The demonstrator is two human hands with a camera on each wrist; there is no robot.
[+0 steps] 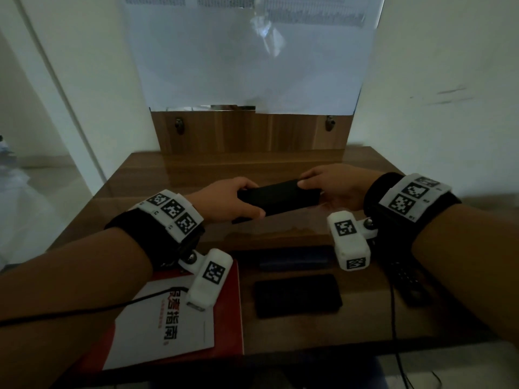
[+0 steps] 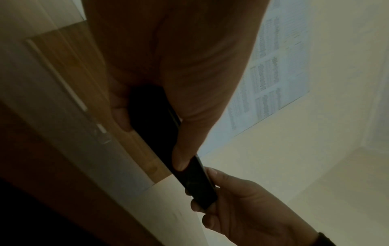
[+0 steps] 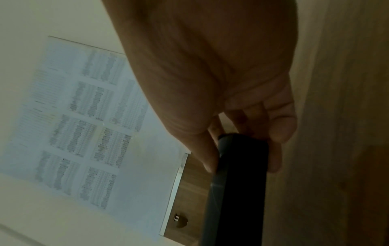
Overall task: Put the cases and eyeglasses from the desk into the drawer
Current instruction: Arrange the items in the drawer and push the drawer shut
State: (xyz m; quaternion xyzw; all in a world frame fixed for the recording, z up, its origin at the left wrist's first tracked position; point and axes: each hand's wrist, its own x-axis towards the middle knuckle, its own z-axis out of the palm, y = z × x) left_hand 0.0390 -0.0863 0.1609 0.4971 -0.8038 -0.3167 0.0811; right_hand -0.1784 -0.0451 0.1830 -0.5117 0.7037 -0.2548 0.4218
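Left hand (image 1: 230, 202), right hand (image 1: 331, 189) fingers grasping black case (image 1: 278, 198) ends; case ends hidden.

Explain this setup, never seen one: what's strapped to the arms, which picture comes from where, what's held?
No robot here: a person works bare-handed. The big picture comes from a head-worn camera; the other two come from cameras strapped at each wrist, looking along the fingers. The white blocks with square markers are those wrist rigs. The left hand and right hand each have a grip on one end of a black case above the wooden desk. Lower down lie a dark blue case, a black flat case and a red booklet. Whether that lower surface is the drawer is unclear.
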